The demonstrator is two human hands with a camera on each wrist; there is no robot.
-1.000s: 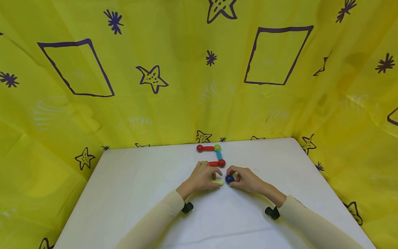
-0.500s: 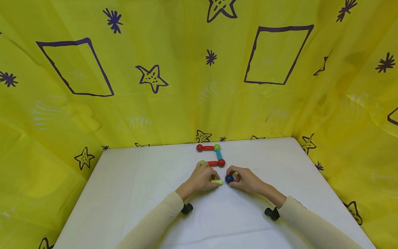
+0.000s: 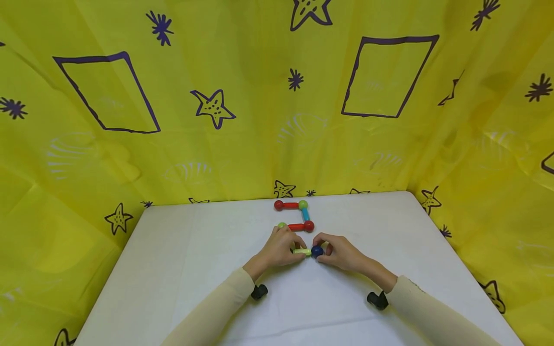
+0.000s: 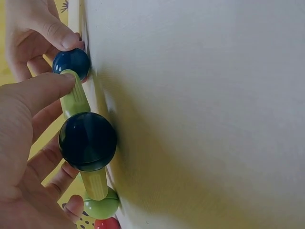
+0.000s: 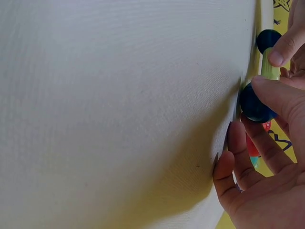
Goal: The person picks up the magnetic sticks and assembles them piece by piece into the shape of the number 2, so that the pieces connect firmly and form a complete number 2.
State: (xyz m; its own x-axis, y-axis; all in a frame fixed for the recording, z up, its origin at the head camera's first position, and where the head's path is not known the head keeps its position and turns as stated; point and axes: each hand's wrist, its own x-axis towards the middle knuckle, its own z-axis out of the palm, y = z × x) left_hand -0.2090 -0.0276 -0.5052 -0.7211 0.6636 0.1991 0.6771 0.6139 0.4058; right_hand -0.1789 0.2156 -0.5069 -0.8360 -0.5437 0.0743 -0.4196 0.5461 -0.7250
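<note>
My left hand (image 3: 280,247) pinches a light green toy rod (image 3: 303,251) between thumb and fingers. At the rod's right end, my right hand (image 3: 343,252) holds a dark blue ball (image 3: 317,252) by its sides, right against the rod tip. The left wrist view shows another dark blue ball (image 4: 88,141) at the rod's opposite end, hidden under the left hand in the head view. From that ball a second light green rod (image 4: 95,185) runs to a light green ball (image 4: 101,206).
Farther back on the white table (image 3: 195,288), red rods (image 3: 291,205), a blue rod (image 3: 306,214), red balls (image 3: 308,226) and a green ball (image 3: 303,204) form a joined chain. A yellow patterned curtain (image 3: 259,154) hangs behind the table.
The left fingers have closed in on the light green rod. My right hand has moved slightly left with the blue ball, and the gap between ball and rod has gone.
</note>
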